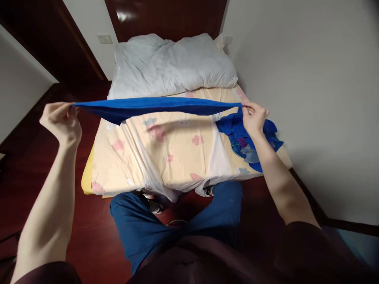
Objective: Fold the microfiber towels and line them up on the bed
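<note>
A blue cloth is stretched taut and level above the bed, seen almost edge-on, so its full shape is hidden. My left hand pinches its left end, out past the bed's left side. At the other end my right hand holds the right corner between thumb and fingers. Below and behind my right wrist lies a crumpled heap of blue cloths, with purple and grey pieces among them. I cannot tell what kind of cloth piece I am holding.
The bed has a cream sheet with pink and grey cloud prints. A large white pillow lies at its head against a dark headboard. White wall runs along the right. My knees are close to the bed's front edge.
</note>
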Action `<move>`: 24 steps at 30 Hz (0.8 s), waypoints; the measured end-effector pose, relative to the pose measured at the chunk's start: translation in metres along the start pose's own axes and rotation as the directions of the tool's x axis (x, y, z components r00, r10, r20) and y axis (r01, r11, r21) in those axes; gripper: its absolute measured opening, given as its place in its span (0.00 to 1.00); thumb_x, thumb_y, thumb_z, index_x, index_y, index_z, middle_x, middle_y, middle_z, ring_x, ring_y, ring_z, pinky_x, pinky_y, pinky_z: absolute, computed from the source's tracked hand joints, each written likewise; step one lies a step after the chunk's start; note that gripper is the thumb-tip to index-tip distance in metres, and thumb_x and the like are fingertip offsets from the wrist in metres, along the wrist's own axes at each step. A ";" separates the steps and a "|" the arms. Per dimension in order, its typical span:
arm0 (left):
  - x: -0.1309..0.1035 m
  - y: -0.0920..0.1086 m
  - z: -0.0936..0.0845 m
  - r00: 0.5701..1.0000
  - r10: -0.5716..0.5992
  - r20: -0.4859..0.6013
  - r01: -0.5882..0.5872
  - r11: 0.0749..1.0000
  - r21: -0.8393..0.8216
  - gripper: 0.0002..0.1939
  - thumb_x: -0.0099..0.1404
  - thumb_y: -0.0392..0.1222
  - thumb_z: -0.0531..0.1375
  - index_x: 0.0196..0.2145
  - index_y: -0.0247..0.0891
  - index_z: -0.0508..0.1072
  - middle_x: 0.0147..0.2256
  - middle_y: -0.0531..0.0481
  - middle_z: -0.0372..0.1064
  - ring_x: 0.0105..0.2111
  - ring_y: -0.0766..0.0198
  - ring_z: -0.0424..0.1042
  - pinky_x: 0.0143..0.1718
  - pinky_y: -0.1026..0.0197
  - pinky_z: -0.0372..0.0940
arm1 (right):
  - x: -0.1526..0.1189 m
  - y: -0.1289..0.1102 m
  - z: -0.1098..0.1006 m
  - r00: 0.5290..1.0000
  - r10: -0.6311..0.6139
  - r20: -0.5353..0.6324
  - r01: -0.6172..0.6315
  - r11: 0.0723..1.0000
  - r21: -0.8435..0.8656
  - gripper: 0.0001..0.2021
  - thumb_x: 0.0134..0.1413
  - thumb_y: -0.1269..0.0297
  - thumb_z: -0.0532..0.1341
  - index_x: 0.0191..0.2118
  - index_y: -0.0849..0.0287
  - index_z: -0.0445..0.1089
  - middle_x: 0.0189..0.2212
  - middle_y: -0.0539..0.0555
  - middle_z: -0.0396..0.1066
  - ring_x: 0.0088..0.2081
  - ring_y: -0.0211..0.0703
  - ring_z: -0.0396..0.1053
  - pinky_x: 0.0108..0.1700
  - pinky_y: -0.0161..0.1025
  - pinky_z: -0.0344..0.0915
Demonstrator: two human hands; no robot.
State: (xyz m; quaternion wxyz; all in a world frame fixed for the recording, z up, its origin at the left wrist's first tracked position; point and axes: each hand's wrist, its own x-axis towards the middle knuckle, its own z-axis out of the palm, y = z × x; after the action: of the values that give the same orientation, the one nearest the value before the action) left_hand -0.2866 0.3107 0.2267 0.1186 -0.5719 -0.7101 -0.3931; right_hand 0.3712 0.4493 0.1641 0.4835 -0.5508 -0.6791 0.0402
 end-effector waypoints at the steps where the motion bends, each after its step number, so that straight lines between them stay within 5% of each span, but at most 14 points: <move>1: -0.018 -0.009 0.004 0.999 -0.025 -0.025 0.026 0.999 0.033 0.27 0.76 0.53 0.54 0.52 0.21 0.74 0.52 0.40 0.70 0.49 0.62 0.70 0.53 0.55 0.66 | -0.019 0.007 0.005 1.000 0.004 0.003 -0.004 1.000 0.008 0.15 0.67 0.66 0.57 0.53 0.66 0.75 0.50 0.64 0.78 0.51 0.51 0.77 0.57 0.50 0.74; 3: -0.060 -0.029 0.016 0.998 -0.064 -0.020 0.065 0.996 0.065 0.23 0.74 0.53 0.58 0.49 0.27 0.77 0.51 0.44 0.73 0.47 0.64 0.71 0.50 0.59 0.68 | -0.060 0.025 0.018 0.999 0.025 0.036 -0.026 1.000 0.012 0.15 0.65 0.65 0.58 0.52 0.63 0.76 0.51 0.63 0.78 0.53 0.52 0.77 0.57 0.51 0.74; 6: -0.127 -0.056 0.040 0.982 -0.042 0.183 0.038 0.999 0.025 0.18 0.74 0.49 0.57 0.48 0.31 0.77 0.52 0.45 0.74 0.51 0.63 0.72 0.54 0.57 0.68 | -0.120 0.057 0.044 0.989 0.099 0.110 -0.103 0.994 0.028 0.15 0.62 0.65 0.57 0.49 0.64 0.77 0.52 0.64 0.77 0.53 0.51 0.77 0.57 0.49 0.73; 9: -0.187 -0.074 0.066 0.918 -0.074 0.389 0.088 0.996 -0.018 0.15 0.73 0.43 0.54 0.46 0.33 0.78 0.52 0.43 0.74 0.52 0.59 0.73 0.58 0.54 0.67 | -0.175 0.081 0.067 0.957 0.189 0.220 -0.187 0.982 -0.029 0.15 0.60 0.66 0.56 0.46 0.65 0.78 0.52 0.66 0.77 0.53 0.50 0.77 0.60 0.50 0.70; 15: -0.253 -0.112 0.094 0.633 -0.104 0.768 0.140 0.990 0.019 0.15 0.68 0.44 0.55 0.43 0.38 0.80 0.53 0.42 0.74 0.56 0.51 0.70 0.63 0.51 0.62 | -0.248 0.103 0.086 0.832 0.351 0.430 -0.287 0.935 -0.207 0.13 0.56 0.66 0.56 0.39 0.62 0.78 0.52 0.67 0.77 0.53 0.55 0.77 0.63 0.54 0.66; 17: -0.262 -0.132 0.088 0.663 -0.208 0.719 0.200 0.975 0.098 0.16 0.70 0.45 0.55 0.47 0.37 0.78 0.56 0.41 0.72 0.59 0.51 0.67 0.64 0.51 0.60 | -0.260 0.108 0.085 0.807 0.353 0.473 -0.273 0.934 -0.231 0.13 0.54 0.65 0.56 0.38 0.61 0.78 0.53 0.67 0.77 0.53 0.57 0.77 0.62 0.55 0.67; 19: -0.267 -0.154 0.078 0.729 -0.424 0.537 0.328 0.905 0.270 0.20 0.71 0.45 0.54 0.54 0.33 0.73 0.60 0.34 0.66 0.61 0.46 0.63 0.63 0.45 0.59 | -0.268 0.112 0.083 0.811 0.321 0.490 -0.239 0.945 -0.224 0.13 0.52 0.63 0.56 0.37 0.59 0.78 0.53 0.66 0.77 0.52 0.59 0.77 0.61 0.56 0.68; 20: -0.269 -0.164 0.073 0.728 -0.535 0.428 0.403 0.840 0.364 0.22 0.71 0.46 0.55 0.57 0.31 0.70 0.61 0.30 0.63 0.62 0.41 0.62 0.62 0.40 0.59 | -0.272 0.113 0.082 0.821 0.299 0.486 -0.218 0.951 -0.217 0.13 0.52 0.62 0.56 0.37 0.57 0.78 0.53 0.65 0.77 0.53 0.59 0.77 0.60 0.57 0.69; 22: -0.270 -0.182 0.066 0.671 -0.671 0.315 0.492 0.721 0.489 0.27 0.68 0.47 0.59 0.60 0.27 0.66 0.61 0.23 0.59 0.61 0.34 0.61 0.57 0.36 0.61 | -0.278 0.113 0.082 0.843 0.263 0.469 -0.180 0.960 -0.214 0.14 0.52 0.60 0.56 0.38 0.54 0.78 0.53 0.63 0.77 0.53 0.60 0.76 0.59 0.58 0.70; 24: -0.267 -0.196 0.064 0.600 -0.711 0.368 0.487 0.689 0.537 0.27 0.67 0.45 0.59 0.60 0.28 0.66 0.55 0.25 0.66 0.56 0.37 0.67 0.54 0.41 0.64 | -0.283 0.111 0.084 0.849 0.255 0.462 -0.156 0.958 -0.242 0.14 0.51 0.58 0.56 0.38 0.52 0.77 0.51 0.61 0.78 0.53 0.61 0.76 0.58 0.59 0.71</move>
State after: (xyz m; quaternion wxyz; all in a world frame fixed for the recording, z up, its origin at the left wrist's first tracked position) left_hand -0.3610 0.1562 -0.0630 -0.1239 -0.3453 -0.9267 -0.0813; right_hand 0.3700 0.3099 -0.1192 0.2324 -0.6371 -0.7166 0.1629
